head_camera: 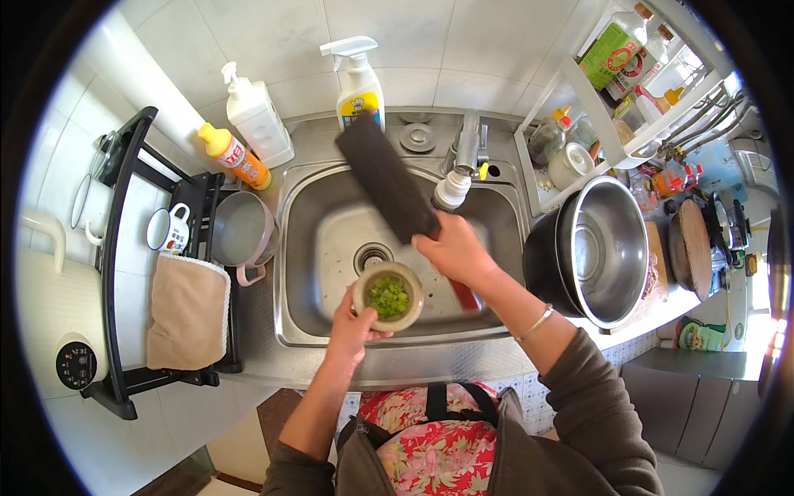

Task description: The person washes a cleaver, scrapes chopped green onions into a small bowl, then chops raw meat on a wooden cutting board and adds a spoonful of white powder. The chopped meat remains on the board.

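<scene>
My left hand [351, 328] grips a small stone-coloured bowl [417, 296] near the front rim of the sink. Chopped green vegetable pieces [389, 296] lie inside it. In my right hand [458, 251] is a cleaver, its broad dark blade [386, 177] blurred and slanting up to the left over the sink. A red handle end [463, 295] shows below that hand. The stainless-steel sink basin [307, 260] is beneath both hands, and its drain strainer [373, 255] shows just beyond the bowl. Behind my right hand stands the faucet [469, 146] with a white nozzle [453, 189].
A spray bottle [360, 87], a white pump bottle [257, 121] and a yellow-capped detergent bottle [236, 158] stand behind. At left are a pot [239, 229] and a black rack [127, 204] with a beige cloth [188, 310]. Nested metal basins [605, 248] stand at right beside a white shelf [614, 133].
</scene>
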{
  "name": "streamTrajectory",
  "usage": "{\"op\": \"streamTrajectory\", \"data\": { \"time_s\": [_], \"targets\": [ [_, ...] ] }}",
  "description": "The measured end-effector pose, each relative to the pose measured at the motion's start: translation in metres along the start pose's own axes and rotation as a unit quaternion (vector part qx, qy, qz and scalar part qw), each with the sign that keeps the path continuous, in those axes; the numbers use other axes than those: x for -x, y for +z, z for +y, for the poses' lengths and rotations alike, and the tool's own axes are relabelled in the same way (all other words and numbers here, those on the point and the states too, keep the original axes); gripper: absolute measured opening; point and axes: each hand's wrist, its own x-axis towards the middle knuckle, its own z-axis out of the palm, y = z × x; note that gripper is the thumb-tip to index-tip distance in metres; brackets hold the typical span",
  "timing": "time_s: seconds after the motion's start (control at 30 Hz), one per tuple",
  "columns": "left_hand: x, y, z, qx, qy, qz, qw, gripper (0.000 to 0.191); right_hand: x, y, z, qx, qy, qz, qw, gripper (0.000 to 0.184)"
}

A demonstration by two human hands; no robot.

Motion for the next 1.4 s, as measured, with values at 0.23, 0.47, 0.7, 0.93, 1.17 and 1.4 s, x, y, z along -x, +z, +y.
{"op": "streamTrajectory", "data": {
  "time_s": [0.23, 0.47, 0.7, 0.93, 1.17, 1.4],
  "targets": [
    [-0.016, -0.004, -0.012, 0.050, 0.003, 0.066, 0.997, 0.043, 0.048, 0.019, -0.009, 0.475, -0.235, -0.024, 0.848, 0.044],
    [-0.031, -0.035, -0.005, 0.135, 0.083, 0.099, 0.982, 0.040, 0.136, -0.032, 0.014, 0.495, -0.116, -0.137, 0.850, 0.044],
    [-0.028, -0.033, 0.004, 0.090, 0.055, 0.072, 0.992, 0.046, 0.114, -0.052, 0.025, 0.047, 0.174, -0.276, 0.944, 0.021],
    [-0.006, -0.008, 0.007, 0.002, 0.003, -0.016, 1.000, 0.053, 0.015, -0.003, 0.009, 0.030, 0.031, -0.102, 0.994, 0.020],
    [-0.022, -0.014, -0.018, 0.061, -0.005, 0.057, 0.996, 0.034, 0.050, 0.022, -0.008, 0.440, -0.242, -0.050, 0.863, 0.051],
    [-0.039, -0.047, -0.016, 0.113, 0.051, 0.102, 0.987, 0.043, 0.126, -0.021, 0.026, 0.470, -0.063, -0.187, 0.860, 0.056]
  ]
}}
